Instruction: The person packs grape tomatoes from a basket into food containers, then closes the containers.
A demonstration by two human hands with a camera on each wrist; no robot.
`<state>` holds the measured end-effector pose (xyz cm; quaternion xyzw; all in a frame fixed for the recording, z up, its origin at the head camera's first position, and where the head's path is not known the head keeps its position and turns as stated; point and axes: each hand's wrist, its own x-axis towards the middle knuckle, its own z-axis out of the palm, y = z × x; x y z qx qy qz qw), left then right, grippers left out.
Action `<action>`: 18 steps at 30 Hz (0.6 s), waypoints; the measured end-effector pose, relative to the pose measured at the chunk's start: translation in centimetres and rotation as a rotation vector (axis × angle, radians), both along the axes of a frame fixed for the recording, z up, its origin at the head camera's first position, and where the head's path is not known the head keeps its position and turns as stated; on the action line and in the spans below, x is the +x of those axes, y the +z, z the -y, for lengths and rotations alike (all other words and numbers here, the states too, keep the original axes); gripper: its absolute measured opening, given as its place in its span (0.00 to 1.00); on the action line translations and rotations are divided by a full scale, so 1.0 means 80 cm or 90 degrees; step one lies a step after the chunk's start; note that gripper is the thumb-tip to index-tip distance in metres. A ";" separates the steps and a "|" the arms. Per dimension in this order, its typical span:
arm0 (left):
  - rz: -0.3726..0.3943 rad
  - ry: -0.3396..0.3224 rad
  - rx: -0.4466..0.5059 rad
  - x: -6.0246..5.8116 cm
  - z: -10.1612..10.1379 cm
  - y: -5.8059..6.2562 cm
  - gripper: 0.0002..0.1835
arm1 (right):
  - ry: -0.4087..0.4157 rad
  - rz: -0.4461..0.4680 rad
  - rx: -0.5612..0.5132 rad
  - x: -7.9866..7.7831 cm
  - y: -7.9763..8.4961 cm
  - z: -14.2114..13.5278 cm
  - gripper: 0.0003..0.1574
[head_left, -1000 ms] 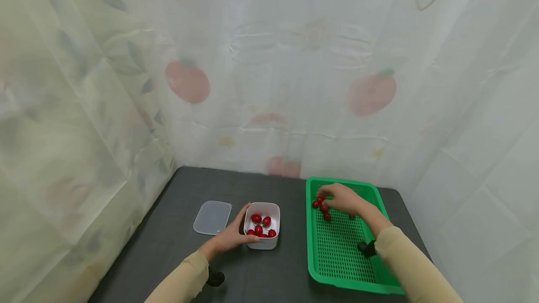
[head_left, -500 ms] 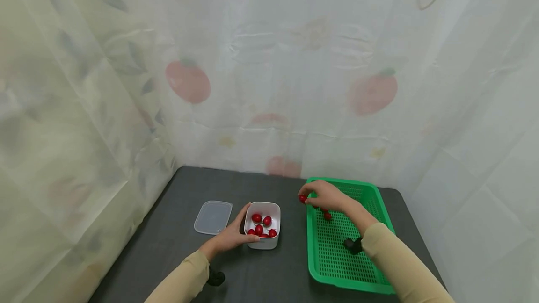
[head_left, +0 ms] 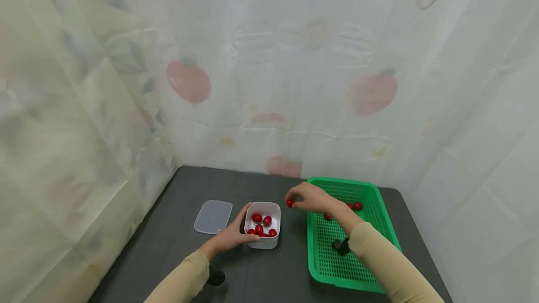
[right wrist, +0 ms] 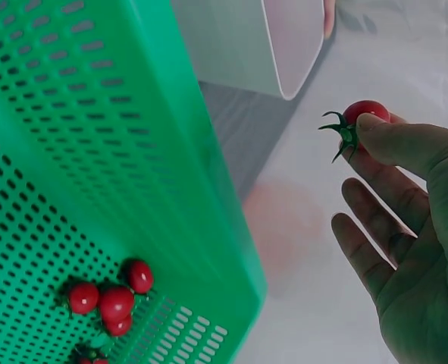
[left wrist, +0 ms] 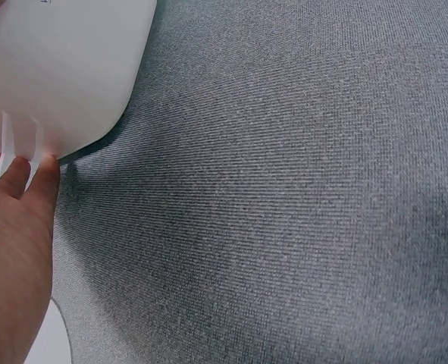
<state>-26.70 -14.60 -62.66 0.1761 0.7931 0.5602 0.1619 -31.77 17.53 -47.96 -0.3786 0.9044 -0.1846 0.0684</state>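
My right hand (head_left: 312,198) pinches a red cherry tomato (right wrist: 369,110) between thumb and fingertips, its green calyx showing in the right wrist view. It is in the air between the green basket (head_left: 311,251) and a square white container (head_left: 263,244). With thumb at the front and fingers along the left side, my left hand (head_left: 230,236) holds that container on the table. Inside it lie several cherry tomatoes (head_left: 258,229). More cherry tomatoes (right wrist: 116,303) are clustered in the basket; my right forearm partly covers them in the head view.
A translucent lid (head_left: 213,217) lies flat on the dark table (head_left: 252,279), left of the container. The perforated basket has raised walls and stands on the right. Printed curtains (head_left: 269,83) hang behind and at both sides.
My right hand has lifted a cherry tomato out of the basket and carried it left over the rim, toward the container. The left hand and container have stayed in place.
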 end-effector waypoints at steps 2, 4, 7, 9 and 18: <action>-0.004 0.002 -0.004 0.001 -0.001 0.002 0.61 | 0.008 -0.004 0.005 -0.002 -0.004 0.006 0.13; -0.007 0.003 -0.008 0.000 -0.001 0.002 0.61 | 0.014 -0.009 0.011 -0.003 -0.008 0.012 0.12; -0.008 0.007 -0.016 0.000 -0.001 0.002 0.61 | 0.016 -0.010 0.022 -0.003 -0.013 0.020 0.12; -0.007 0.008 -0.020 0.000 -0.001 0.003 0.60 | 0.011 -0.008 0.029 -0.002 -0.015 0.026 0.12; 0.001 0.000 -0.006 0.001 0.000 0.002 0.60 | 0.010 0.006 0.038 -0.001 -0.030 0.046 0.14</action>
